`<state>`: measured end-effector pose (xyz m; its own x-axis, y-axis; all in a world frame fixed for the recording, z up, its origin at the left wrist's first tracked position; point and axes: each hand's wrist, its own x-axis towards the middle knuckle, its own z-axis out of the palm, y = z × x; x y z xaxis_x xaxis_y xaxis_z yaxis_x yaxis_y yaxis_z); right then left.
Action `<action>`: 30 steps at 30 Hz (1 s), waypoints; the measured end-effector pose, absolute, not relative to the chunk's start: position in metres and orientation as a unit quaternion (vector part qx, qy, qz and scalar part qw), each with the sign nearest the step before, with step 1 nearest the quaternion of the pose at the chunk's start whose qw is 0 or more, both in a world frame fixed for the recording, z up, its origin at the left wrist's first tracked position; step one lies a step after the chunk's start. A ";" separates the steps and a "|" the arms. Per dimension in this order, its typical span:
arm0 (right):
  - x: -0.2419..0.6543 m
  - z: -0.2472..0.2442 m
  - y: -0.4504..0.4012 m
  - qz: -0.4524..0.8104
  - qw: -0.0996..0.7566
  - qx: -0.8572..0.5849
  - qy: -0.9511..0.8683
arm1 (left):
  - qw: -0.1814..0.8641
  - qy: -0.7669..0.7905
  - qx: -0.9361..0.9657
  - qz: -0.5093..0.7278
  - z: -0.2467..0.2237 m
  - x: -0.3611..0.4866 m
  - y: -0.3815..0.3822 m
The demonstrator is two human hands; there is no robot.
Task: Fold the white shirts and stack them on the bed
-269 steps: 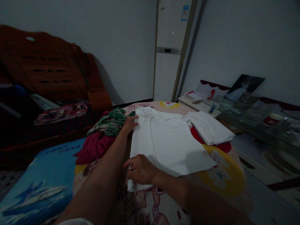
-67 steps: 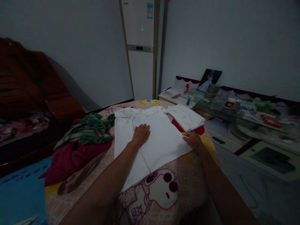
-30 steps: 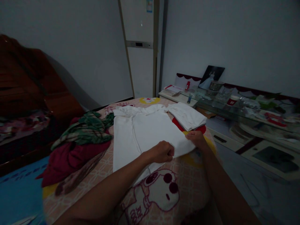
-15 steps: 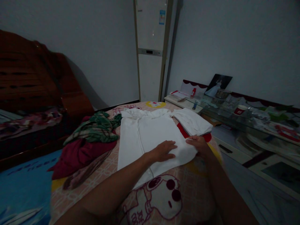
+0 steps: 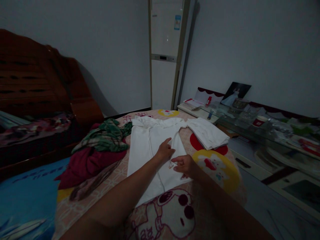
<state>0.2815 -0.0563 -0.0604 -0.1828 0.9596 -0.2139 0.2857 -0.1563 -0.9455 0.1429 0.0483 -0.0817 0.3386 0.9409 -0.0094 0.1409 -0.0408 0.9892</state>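
A white garment (image 5: 142, 146) lies spread on a patterned blanket, bunched along its far end and with a seam running down its length. Its right side is turned inward over itself. My left hand (image 5: 165, 150) rests on the garment near the turned edge, fingers stretched out and apart. Close beside it, my right hand (image 5: 186, 165) has its fingers bent at the edge of the turned part and appears to grip the cloth; the thumb is hidden. A small tan spot shows by the right fingertips. Past the right side sits a folded white garment (image 5: 206, 132).
The pink patterned blanket (image 5: 105, 196) covers the rounded surface. Green plaid cloth (image 5: 106, 135) and maroon cloth (image 5: 92, 163) are heaped at the left. A glass-topped cabinet (image 5: 240, 128) with a paper cup (image 5: 259, 121) stands right; a wooden bench (image 5: 30, 76) stands left.
My right hand has moved left from the garment's right edge, bringing that side inward over the middle. My left hand has shifted slightly left and up. The view has tilted slightly.
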 end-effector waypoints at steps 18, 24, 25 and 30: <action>0.330 -0.043 0.098 0.441 0.569 -0.586 -0.372 | 0.557 0.411 0.654 0.305 -0.078 0.132 0.052; 0.323 -0.054 0.140 0.270 0.450 -0.698 -0.487 | 0.596 0.386 0.652 0.264 -0.079 0.128 0.059; 0.323 -0.055 0.145 0.254 0.437 -0.707 -0.495 | 0.599 0.386 0.652 0.260 -0.080 0.129 0.060; 0.309 -0.056 0.163 0.123 0.325 -0.699 -0.625 | 0.629 0.379 0.629 0.255 -0.080 0.129 0.062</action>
<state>0.3090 0.1632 -0.0564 0.1874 0.9540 0.2340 0.7934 -0.0066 -0.6086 0.1292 0.0621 -0.0804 0.5827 0.7975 -0.1563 0.1570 0.0782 0.9845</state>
